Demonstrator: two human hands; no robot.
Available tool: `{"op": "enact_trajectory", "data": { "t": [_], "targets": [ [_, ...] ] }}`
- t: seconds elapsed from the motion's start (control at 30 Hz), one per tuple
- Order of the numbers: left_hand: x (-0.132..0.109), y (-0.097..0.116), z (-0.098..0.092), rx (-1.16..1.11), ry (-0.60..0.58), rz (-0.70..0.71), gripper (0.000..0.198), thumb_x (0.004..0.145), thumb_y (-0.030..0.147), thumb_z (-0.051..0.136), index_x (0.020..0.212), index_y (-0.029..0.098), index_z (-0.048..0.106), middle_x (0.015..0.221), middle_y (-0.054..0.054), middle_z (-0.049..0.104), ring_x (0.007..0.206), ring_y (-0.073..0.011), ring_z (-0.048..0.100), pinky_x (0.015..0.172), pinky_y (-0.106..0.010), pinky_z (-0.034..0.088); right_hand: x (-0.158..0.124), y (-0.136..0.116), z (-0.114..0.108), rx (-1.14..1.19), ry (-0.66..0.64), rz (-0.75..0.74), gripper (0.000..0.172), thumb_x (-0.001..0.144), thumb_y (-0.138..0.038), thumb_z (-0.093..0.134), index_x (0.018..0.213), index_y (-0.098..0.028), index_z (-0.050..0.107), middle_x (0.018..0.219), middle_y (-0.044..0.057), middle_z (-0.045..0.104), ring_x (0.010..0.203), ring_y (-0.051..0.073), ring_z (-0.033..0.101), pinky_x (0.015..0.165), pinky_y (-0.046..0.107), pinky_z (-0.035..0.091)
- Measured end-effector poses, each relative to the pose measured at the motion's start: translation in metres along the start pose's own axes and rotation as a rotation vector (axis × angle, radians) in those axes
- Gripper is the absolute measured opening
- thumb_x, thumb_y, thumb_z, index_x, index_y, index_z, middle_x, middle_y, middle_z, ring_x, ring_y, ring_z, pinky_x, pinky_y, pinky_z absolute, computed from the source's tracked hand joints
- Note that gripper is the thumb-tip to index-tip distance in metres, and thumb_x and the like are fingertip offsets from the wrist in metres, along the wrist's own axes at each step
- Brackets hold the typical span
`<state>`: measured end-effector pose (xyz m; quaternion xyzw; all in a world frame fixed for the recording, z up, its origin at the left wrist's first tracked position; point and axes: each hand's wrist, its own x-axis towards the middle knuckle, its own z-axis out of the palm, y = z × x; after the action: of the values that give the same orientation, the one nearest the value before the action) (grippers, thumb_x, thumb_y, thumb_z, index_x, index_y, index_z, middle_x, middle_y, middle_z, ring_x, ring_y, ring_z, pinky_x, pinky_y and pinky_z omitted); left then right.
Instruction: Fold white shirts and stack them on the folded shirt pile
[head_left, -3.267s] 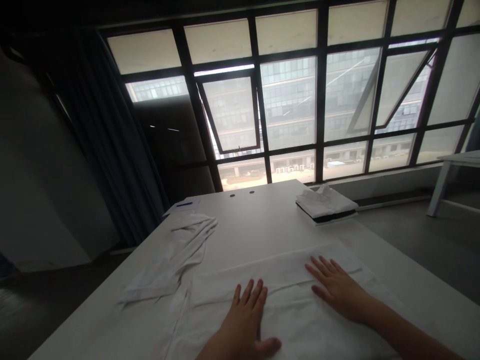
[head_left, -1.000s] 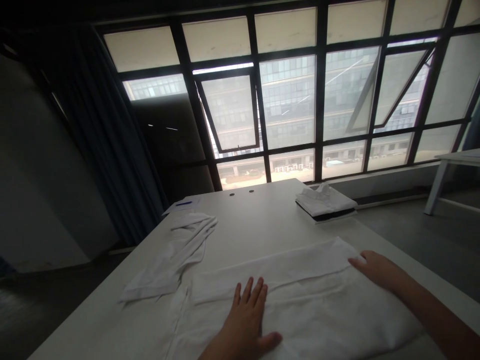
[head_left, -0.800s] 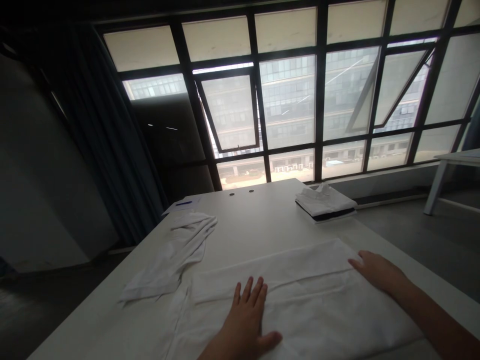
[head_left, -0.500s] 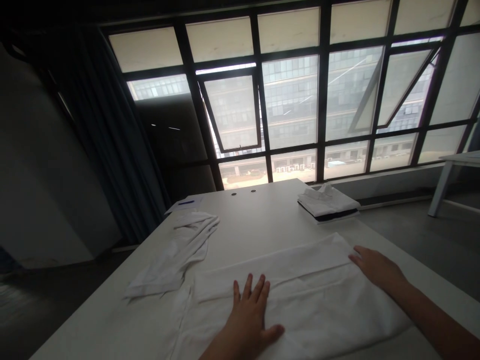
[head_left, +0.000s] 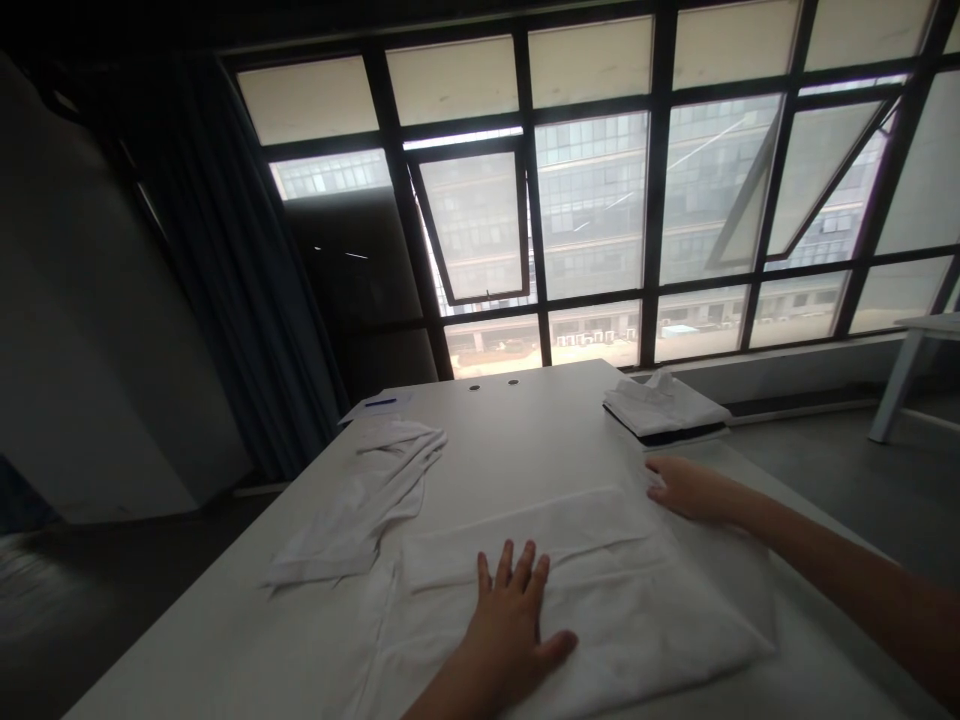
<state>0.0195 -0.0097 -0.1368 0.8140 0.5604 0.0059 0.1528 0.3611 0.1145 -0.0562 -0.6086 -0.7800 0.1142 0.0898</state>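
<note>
A white garment (head_left: pixel 600 610), partly folded, spreads over the near part of the table; I cannot tell its exact kind. My left hand (head_left: pixel 510 620) lies flat on it with the fingers spread. At its right far corner my right hand (head_left: pixel 694 490) pinches the cloth between thumb and fingers and holds it a little raised. Fabric from that corner slopes down below the right forearm. Left of the folded part lies a crumpled stretch of white cloth (head_left: pixel 360 515); whether the two are joined I cannot tell.
Folded white clothing with a dark layer beneath (head_left: pixel 664 405) sits at the table's (head_left: pixel 517 430) far right edge. A blue pen (head_left: pixel 380 402) rests on paper (head_left: pixel 360 411) at the far left. Windows and a dark blue curtain (head_left: pixel 247 300) stand behind; another table (head_left: pixel 900 385) is at right.
My right hand has moved left and away from me, drawing the garment's right edge inward and up. My left hand stays flat on the cloth. The view has shifted slightly.
</note>
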Motion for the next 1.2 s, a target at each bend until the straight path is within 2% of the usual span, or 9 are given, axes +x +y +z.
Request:
{"op": "enact_trajectory", "data": {
  "t": [0.13, 0.3, 0.4, 0.53, 0.77, 0.83, 0.93, 1.03, 1.2],
  "targets": [
    [0.000, -0.001, 0.001, -0.018, 0.016, 0.007, 0.096, 0.083, 0.083, 0.041, 0.161, 0.032, 0.018, 0.169, -0.001, 0.003, 0.153, -0.0384, -0.010, 0.116, -0.067, -0.015, 0.003, -0.059, 0.006, 0.058, -0.085, -0.089, 0.048, 0.081, -0.024, 0.061, 0.127, -0.009, 0.061, 0.129, 0.021, 0.065, 0.119, 0.033, 0.062, 0.099, 0.039, 0.046],
    [-0.001, -0.003, 0.001, -0.035, 0.032, 0.033, 0.093, 0.084, 0.080, 0.043, 0.161, 0.031, 0.019, 0.169, -0.002, 0.006, 0.153, -0.0375, -0.007, 0.118, -0.065, -0.014, -0.007, -0.112, 0.059, 0.116, -0.332, -0.087, 0.036, 0.082, -0.027, 0.057, 0.116, -0.015, 0.063, 0.094, 0.011, 0.075, 0.073, 0.024, 0.072, 0.068, 0.034, 0.054],
    [-0.001, -0.004, 0.001, -0.030, 0.028, 0.035, 0.091, 0.086, 0.078, 0.043, 0.161, 0.032, 0.019, 0.169, -0.002, 0.006, 0.153, -0.0379, -0.006, 0.118, -0.065, -0.013, -0.018, -0.125, 0.075, 0.065, -0.413, -0.173, 0.041, 0.073, -0.036, 0.067, 0.110, -0.017, 0.066, 0.096, 0.011, 0.075, 0.086, 0.029, 0.072, 0.071, 0.035, 0.052],
    [0.000, -0.006, 0.004, -0.040, 0.041, 0.047, 0.090, 0.086, 0.077, 0.045, 0.160, 0.033, 0.020, 0.169, -0.002, 0.007, 0.154, -0.0370, -0.005, 0.118, -0.065, -0.012, -0.027, -0.117, 0.057, 0.056, -0.483, -0.321, 0.062, 0.067, -0.056, 0.073, 0.118, -0.022, 0.066, 0.102, 0.008, 0.074, 0.091, 0.030, 0.070, 0.075, 0.036, 0.050],
    [0.001, -0.007, 0.008, -0.074, 0.070, 0.053, 0.091, 0.084, 0.078, 0.048, 0.160, 0.034, 0.021, 0.169, -0.004, 0.010, 0.154, -0.0364, -0.003, 0.117, -0.065, -0.016, -0.051, -0.066, 0.026, 0.050, -0.234, -0.154, 0.069, 0.070, -0.068, 0.068, 0.114, -0.015, 0.066, 0.112, 0.018, 0.071, 0.100, 0.035, 0.066, 0.082, 0.039, 0.047],
    [0.001, -0.007, 0.007, -0.086, 0.069, 0.052, 0.091, 0.084, 0.077, 0.049, 0.160, 0.033, 0.022, 0.169, -0.004, 0.010, 0.154, -0.0368, -0.004, 0.116, -0.064, -0.017, -0.066, -0.059, 0.028, 0.050, -0.276, -0.177, 0.065, 0.067, -0.065, 0.072, 0.111, -0.017, 0.067, 0.111, 0.016, 0.071, 0.099, 0.035, 0.066, 0.080, 0.038, 0.046],
    [0.000, -0.006, 0.004, -0.108, 0.068, 0.047, 0.091, 0.084, 0.074, 0.053, 0.159, 0.032, 0.025, 0.169, -0.005, 0.012, 0.154, -0.0375, -0.003, 0.116, -0.062, -0.018, -0.087, -0.061, 0.038, -0.001, -0.273, -0.231, 0.032, 0.065, -0.040, 0.075, 0.092, -0.023, 0.068, 0.098, 0.008, 0.073, 0.090, 0.031, 0.067, 0.071, 0.034, 0.042],
    [-0.002, 0.002, 0.000, -0.165, 0.112, 0.053, 0.084, 0.083, 0.063, 0.061, 0.155, 0.028, 0.037, 0.166, -0.008, 0.024, 0.153, -0.0375, 0.010, 0.121, -0.058, -0.005, -0.100, -0.074, 0.054, -0.056, -0.160, -0.222, 0.013, 0.070, -0.021, 0.062, 0.083, -0.024, 0.063, 0.087, 0.005, 0.072, 0.080, 0.026, 0.066, 0.066, 0.031, 0.036],
    [0.000, 0.023, 0.005, -0.640, 0.209, 0.025, 0.044, 0.088, 0.042, 0.056, 0.128, 0.022, 0.056, 0.115, -0.011, 0.067, 0.106, -0.0264, 0.062, 0.100, -0.042, 0.044, -0.108, -0.092, 0.081, -0.085, -0.077, -0.280, 0.034, 0.066, -0.011, 0.056, 0.098, -0.023, 0.058, 0.097, 0.007, 0.073, 0.086, 0.027, 0.069, 0.068, 0.031, 0.035]
  ]
}}
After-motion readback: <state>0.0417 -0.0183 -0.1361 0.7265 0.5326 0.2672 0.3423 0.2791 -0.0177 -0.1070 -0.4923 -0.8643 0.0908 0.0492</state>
